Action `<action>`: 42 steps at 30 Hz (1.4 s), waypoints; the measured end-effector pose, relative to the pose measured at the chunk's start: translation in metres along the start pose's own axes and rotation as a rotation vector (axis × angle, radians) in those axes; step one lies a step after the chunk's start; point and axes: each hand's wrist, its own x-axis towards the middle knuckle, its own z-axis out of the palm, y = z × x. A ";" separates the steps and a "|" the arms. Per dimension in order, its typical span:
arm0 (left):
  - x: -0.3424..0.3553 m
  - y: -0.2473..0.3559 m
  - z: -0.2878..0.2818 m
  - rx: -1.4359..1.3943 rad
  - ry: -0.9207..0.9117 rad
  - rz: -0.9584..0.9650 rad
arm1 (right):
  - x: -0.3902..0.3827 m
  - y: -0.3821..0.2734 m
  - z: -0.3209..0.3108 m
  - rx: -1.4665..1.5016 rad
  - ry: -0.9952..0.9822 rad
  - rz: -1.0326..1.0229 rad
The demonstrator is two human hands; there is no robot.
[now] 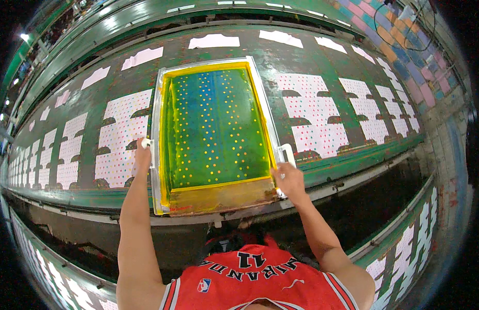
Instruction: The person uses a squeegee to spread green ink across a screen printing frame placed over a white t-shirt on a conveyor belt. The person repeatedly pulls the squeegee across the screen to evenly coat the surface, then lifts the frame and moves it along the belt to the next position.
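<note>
A screen printing frame [265, 103] lies across the long green table in front of me. Its mesh [229, 119] is green with rows of small yellow dots, edged by yellow tape or ink, and a brownish band [224, 197] runs along the near end. My left hand [143, 151] is closed around a white handle [147, 142] on the frame's left side. At the right side, my right hand [289, 181] is closed at the lower end of another white handle [288, 152]. Whatever lies beneath the frame is mostly hidden.
Dotted white fabric pieces [311, 116] lie right of the frame, and more dotted fabric [123, 134] lies left. Plain pale pieces [213, 41] line the table's far side. A metal rail [348, 181] follows the near edge. Behind me stands another table [399, 258] with fabric.
</note>
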 end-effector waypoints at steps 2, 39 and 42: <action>-0.002 0.005 -0.004 0.011 -0.015 -0.032 | -0.014 -0.016 0.010 0.103 -0.133 -0.283; -0.027 0.159 0.029 -0.240 0.010 0.010 | 0.085 0.205 -0.105 0.275 -0.023 0.406; -0.055 0.211 0.101 -0.078 0.099 0.103 | 0.104 0.288 -0.151 0.174 0.035 0.398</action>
